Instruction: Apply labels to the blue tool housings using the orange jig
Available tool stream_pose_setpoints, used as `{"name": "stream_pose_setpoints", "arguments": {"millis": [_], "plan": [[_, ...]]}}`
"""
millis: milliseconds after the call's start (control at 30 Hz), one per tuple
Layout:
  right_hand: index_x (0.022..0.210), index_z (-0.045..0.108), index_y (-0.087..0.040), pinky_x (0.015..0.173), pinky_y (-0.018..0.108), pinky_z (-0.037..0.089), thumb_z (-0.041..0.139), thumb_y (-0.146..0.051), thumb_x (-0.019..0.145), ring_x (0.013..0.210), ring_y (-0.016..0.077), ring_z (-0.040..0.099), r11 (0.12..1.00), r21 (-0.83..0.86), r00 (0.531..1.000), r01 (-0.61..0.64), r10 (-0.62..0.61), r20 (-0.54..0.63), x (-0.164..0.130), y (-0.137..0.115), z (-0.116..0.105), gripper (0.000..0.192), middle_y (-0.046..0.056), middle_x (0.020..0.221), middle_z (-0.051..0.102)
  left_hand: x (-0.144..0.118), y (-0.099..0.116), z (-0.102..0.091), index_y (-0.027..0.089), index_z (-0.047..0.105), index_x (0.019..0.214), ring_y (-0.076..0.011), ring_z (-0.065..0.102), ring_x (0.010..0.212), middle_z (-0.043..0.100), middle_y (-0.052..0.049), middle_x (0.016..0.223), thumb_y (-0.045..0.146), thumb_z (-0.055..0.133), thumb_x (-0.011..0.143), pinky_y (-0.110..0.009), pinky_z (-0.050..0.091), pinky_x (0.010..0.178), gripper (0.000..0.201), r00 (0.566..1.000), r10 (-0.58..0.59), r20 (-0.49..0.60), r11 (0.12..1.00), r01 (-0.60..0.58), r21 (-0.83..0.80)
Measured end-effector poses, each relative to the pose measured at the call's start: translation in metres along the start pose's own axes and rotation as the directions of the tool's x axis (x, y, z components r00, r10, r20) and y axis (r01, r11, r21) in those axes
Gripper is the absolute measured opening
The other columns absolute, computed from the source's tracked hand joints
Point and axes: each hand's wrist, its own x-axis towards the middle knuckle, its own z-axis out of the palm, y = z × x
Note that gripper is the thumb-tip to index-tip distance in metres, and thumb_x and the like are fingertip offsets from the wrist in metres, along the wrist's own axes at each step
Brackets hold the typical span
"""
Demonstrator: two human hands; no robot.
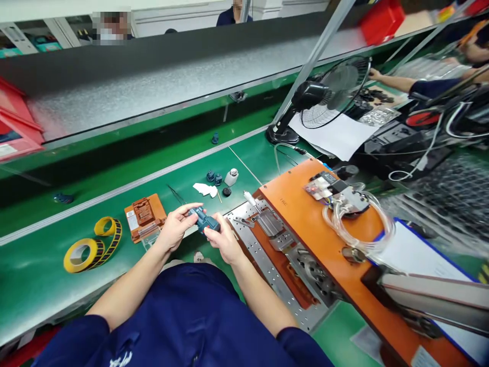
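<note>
Between both hands, above the table's front edge, is a dark blue-green moulded plastic part; its exact kind I cannot make out. My left hand grips its left end, thumb and fingers closed on it. On its right end my right hand is closed, thumb on top. Left of my hands lies an orange-brown fixture block with a clear plate at its front. Beyond them are tweezers, a crumpled white wipe, small dark blue parts and a small white bottle beside a black cap.
A roll of yellow-and-black labels lies at left. To the right stands an orange machine bench with metal tooling and clear tubing. A black fan stands behind it. Red bins sit at far left; a co-worker's arm reaches in at right.
</note>
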Motion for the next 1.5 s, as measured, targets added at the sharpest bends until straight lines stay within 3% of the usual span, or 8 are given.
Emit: {"name": "stream_pose_setpoints", "arguments": {"millis": [200,400,600,900,1000,1167,1367,1500], "plan": [[0.086,0.040,-0.025,0.042,0.018,0.005,0.068,-0.047,0.082,0.045,0.0035,0.020,0.965,0.251,0.995,-0.078,0.091,-0.042,0.004,-0.011,0.012,0.035,-0.010,0.064,0.041,0.005,0.007,0.001,0.016,0.073,0.114,-0.0250,0.071,0.098,0.077,-0.012,0.102,0.041,0.081,0.076,-0.035,0.054,0.088,0.046,1.000,-0.003,0.026,1.000,0.004,-0.025],[0.090,0.046,-0.023,0.040,0.017,0.006,0.063,-0.062,0.083,0.044,0.0048,0.022,0.872,0.421,0.969,-0.248,0.228,0.099,0.011,-0.014,0.035,0.043,-0.007,0.060,0.045,0.014,0.003,0.004,0.019,0.071,0.090,-0.0125,0.057,0.070,0.066,0.000,0.080,0.046,0.076,0.079,-0.023,0.045,0.065,0.029,0.988,0.057,-0.146,0.998,-0.059,-0.012],[0.091,0.050,-0.022,0.038,0.016,0.014,0.053,-0.073,0.086,0.048,0.0069,0.035,0.964,0.213,0.979,-0.160,0.182,-0.090,0.011,0.001,0.055,0.052,-0.002,0.065,0.056,0.027,0.012,0.003,0.020,0.047,0.057,-0.0103,0.035,0.056,0.038,0.006,0.058,0.043,0.073,0.077,-0.024,0.030,0.054,0.040,0.976,0.036,-0.213,0.992,-0.009,0.128],[0.093,0.050,-0.024,0.039,0.020,0.027,0.047,-0.065,0.094,0.044,0.0080,0.037,0.977,-0.215,0.962,0.001,-0.060,-0.266,0.022,0.006,0.075,0.041,-0.006,0.060,0.050,0.029,0.044,-0.018,0.021,0.053,0.062,-0.0132,0.044,0.065,0.049,0.003,0.064,0.036,0.066,0.083,-0.026,0.034,0.064,0.029,0.937,0.345,-0.051,0.788,-0.260,0.558],[0.104,0.052,-0.024,0.045,0.023,0.039,0.063,-0.055,0.089,0.047,0.0092,0.047,0.941,-0.335,0.951,0.038,-0.137,-0.276,0.022,-0.002,0.081,0.036,-0.004,0.070,0.058,0.036,0.040,-0.030,0.020,0.061,0.069,-0.0141,0.051,0.070,0.057,0.002,0.071,0.040,0.067,0.084,-0.026,0.040,0.069,0.025,0.942,0.336,0.009,0.843,-0.305,0.442],[0.132,0.049,-0.024,0.080,0.033,0.056,0.068,-0.038,0.088,0.085,0.0159,0.069,0.881,-0.448,0.912,0.154,-0.301,-0.278,0.012,-0.011,0.089,0.050,0.007,0.117,0.066,0.044,0.027,-0.048,0.020,0.070,0.105,-0.0199,0.063,0.091,0.070,-0.005,0.095,0.055,0.066,0.086,-0.029,0.049,0.078,0.040,0.976,0.170,0.137,0.985,-0.173,0.010],[0.129,0.052,-0.021,0.080,0.034,0.058,0.073,-0.032,0.082,0.086,0.0168,0.068,0.748,-0.651,0.781,0.130,-0.482,-0.398,0.004,-0.003,0.089,0.052,0.010,0.125,0.063,0.020,0.025,-0.044,0.023,0.047,0.142,-0.0255,0.067,0.108,0.069,-0.012,0.121,0.046,0.081,0.077,-0.036,0.052,0.094,0.078,0.921,-0.096,0.377,0.935,0.214,-0.283],[0.125,0.055,-0.018,0.082,0.037,0.057,0.072,-0.026,0.081,0.093,0.0217,0.065,0.588,-0.808,0.710,0.028,-0.581,-0.398,0.000,0.011,0.092,0.048,0.011,0.114,0.064,0.007,0.019,-0.035,0.021,0.041,0.147,-0.0255,0.069,0.105,0.071,-0.011,0.115,0.037,0.087,0.070,-0.037,0.053,0.095,0.091,0.904,-0.211,0.372,0.901,0.327,-0.285]]}}
